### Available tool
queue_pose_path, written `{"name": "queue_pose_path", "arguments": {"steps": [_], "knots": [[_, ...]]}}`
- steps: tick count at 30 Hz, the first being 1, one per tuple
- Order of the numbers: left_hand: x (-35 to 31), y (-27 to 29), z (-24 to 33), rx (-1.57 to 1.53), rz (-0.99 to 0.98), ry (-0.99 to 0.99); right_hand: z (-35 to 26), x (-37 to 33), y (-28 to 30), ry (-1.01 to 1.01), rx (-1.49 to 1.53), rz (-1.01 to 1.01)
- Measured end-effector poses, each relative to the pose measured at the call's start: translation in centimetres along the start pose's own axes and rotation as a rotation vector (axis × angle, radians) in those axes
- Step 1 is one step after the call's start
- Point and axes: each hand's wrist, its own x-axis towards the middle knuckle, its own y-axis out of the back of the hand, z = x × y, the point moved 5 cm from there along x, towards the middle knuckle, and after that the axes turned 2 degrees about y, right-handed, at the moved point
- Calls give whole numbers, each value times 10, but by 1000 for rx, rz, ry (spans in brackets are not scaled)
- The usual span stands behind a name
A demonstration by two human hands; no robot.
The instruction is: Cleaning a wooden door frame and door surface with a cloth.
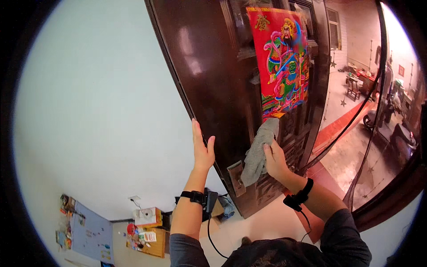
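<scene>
A dark brown door (213,75) stands open in front of me, with a bright red picture poster (281,58) stuck on its upper panel. My left hand (202,149) rests flat on the door's free edge, fingers pointing up. My right hand (275,159) presses a grey cloth (260,151) against the door panel just below the poster. The cloth hangs down past a metal lock plate (236,177) on the door edge. Both wrists carry black straps with cables.
A plain white wall (98,111) fills the left side. Low on the left are a blue board (91,233) and a small wooden table (149,240) with boxes. Through the doorway on the right lies a yard with a parked scooter (391,129) and a hanging black cable.
</scene>
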Motion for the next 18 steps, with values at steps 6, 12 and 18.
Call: {"name": "queue_pose_path", "arguments": {"steps": [6, 12, 18], "knots": [[23, -14, -46, -73, -33, 25, -1, 30, -7, -4, -104, 32], [41, -23, -66, -131, -33, 106, 11, 80, -17, 18, -388, -83], [50, -24, -69, 39, 85, 115, 29, 121, -26, 236, -470, -110]]}}
